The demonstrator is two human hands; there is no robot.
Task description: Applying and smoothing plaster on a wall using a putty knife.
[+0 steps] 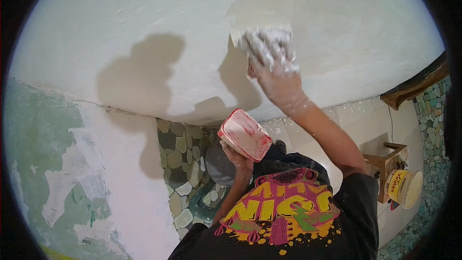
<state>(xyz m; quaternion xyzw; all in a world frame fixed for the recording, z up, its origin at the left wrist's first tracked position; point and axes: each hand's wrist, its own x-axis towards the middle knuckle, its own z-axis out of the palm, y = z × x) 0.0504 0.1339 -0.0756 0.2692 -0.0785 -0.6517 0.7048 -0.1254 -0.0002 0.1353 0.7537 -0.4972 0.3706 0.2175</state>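
My right hand [275,70], its fingers coated in white putty, presses a flat putty scraper [236,36] against the pale wall [192,14]. Only the scraper's light edge shows past the fingers; most of it is hidden. A damp-looking darker patch [327,14] spreads over the wall above and to the right of that hand. Lower down, in front of my body, my left hand [237,157] grips a rectangular plastic tub [248,137] from below and the left side. The tub is white with a red rim and is smeared with putty inside.
On the left, a second wall [43,130] has patchy green paint beside a white coat. A wooden stool [394,159] stands at right, next to a yellow and white bucket [404,188]. Dark wood [416,84] juts out far right. Putty spots dot the tiles [308,132]; stone paving [180,163] lies left.
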